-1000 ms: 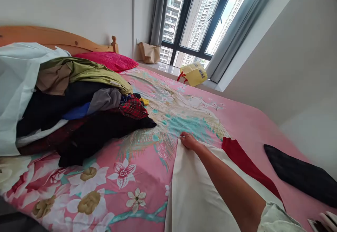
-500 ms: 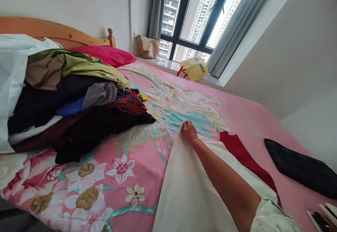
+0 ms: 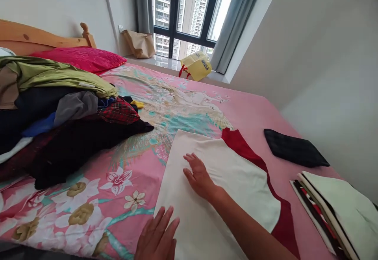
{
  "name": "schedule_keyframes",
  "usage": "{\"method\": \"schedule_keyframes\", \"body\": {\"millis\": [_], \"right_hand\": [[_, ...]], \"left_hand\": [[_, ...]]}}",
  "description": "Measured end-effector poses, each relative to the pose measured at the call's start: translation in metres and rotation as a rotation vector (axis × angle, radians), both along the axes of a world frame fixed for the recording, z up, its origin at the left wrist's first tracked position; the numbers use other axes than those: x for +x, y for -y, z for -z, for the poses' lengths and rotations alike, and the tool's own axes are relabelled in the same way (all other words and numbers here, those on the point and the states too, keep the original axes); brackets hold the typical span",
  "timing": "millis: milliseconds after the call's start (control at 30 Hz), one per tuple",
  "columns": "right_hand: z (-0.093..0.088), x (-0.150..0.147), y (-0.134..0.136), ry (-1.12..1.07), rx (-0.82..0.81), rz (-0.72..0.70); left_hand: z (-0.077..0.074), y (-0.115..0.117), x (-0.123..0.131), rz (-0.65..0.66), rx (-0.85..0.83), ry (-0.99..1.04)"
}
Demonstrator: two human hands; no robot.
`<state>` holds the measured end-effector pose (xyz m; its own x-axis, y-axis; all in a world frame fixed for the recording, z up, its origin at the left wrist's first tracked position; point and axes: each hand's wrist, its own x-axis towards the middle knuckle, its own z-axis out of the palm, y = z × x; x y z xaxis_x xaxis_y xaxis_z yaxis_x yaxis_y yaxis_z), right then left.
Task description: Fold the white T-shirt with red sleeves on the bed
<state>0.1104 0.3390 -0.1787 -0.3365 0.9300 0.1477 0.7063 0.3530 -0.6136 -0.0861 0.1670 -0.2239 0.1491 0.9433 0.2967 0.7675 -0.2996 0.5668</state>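
A cream garment with a red sleeve lies flat on the pink flowered bedsheet. My right hand rests palm down on the middle of it, fingers stretched out. At the bottom edge my left hand lies flat with its fingers spread, touching the near left edge of the cream cloth. Neither hand holds anything.
A heap of mixed clothes covers the left of the bed, with a red pillow and wooden headboard behind. A folded black item and a stack of folded clothes sit at the right. Yellow and brown bags stand on the window ledge.
My right hand let go of the garment's far corner and drew back onto its middle, lying flat. My left hand came into view. The camera turned right, showing the folded stack.
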Motion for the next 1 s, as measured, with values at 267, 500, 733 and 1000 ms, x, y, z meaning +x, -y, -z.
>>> {"method": "schedule_keyframes", "body": {"millis": [267,500,733,1000], "right_hand": [[0.011,0.16,0.115,0.347,-0.153,0.434],[0.026,0.27,0.255,-0.255,0.037,1.067],[0.028,0.23,0.284,-0.743,-0.351,0.915],[0.018,0.211,0.291,-1.073,-0.495,0.758]], "left_hand": [[0.006,-0.018,-0.014,0.113,0.196,-0.441],[0.007,-0.004,-0.029,0.219,0.263,-0.337],[0.003,-0.006,-0.045,0.329,0.283,-0.25],[-0.007,-0.01,-0.047,0.261,0.262,-0.311]]}}
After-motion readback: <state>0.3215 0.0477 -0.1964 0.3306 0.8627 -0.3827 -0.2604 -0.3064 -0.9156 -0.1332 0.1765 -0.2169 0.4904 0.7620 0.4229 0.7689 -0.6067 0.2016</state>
